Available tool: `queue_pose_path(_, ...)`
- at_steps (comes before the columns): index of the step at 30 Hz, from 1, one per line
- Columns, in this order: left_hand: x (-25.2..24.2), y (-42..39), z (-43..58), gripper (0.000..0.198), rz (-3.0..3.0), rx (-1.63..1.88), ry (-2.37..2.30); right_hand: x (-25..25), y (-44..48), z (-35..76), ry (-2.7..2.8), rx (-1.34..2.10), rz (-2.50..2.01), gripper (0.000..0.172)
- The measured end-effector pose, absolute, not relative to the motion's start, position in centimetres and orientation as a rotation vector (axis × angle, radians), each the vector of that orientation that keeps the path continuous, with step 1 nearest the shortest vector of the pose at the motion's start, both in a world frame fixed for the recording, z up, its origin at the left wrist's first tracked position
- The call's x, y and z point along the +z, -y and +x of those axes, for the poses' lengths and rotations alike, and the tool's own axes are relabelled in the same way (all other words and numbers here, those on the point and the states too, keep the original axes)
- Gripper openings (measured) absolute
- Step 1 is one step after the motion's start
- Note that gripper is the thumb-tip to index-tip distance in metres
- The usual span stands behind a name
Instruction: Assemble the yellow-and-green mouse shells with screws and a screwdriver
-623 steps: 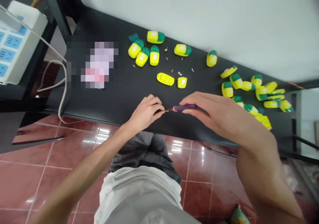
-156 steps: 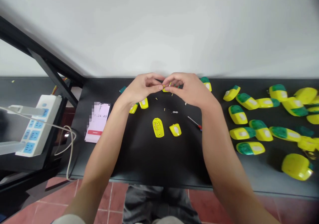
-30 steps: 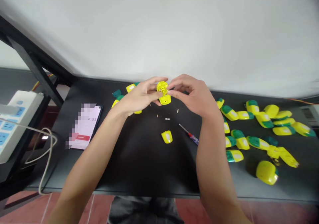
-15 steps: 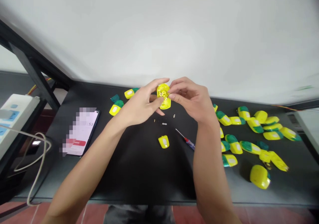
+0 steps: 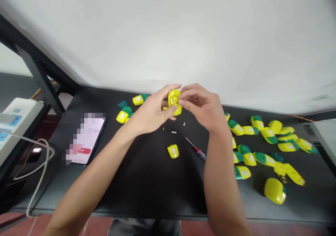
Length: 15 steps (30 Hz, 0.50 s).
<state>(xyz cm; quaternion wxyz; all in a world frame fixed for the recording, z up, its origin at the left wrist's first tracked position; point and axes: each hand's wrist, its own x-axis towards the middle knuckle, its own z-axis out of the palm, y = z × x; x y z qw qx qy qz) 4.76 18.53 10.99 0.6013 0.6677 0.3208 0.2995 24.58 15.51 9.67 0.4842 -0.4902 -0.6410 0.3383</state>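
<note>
Pinching 1 yellow plastic shell [image 5: 173,102], left hand [image 5: 149,115] and right hand [image 5: 202,106] together.

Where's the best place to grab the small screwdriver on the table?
Take the small screwdriver by its thicker red-and-blue handle, coming from the right, past the right forearm. It lies low on the table with the handle nearest that side, and the thin bare shaft points up-left, offering little to grip.
</note>
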Motion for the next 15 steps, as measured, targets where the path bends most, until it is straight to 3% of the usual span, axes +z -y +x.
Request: queue_pose_path(15,11.01,-18.66,4.99,0.04,1.617,0.684,-0.8,10.2,-15.22,24.25,1.53,0.947,-1.292,0.049)
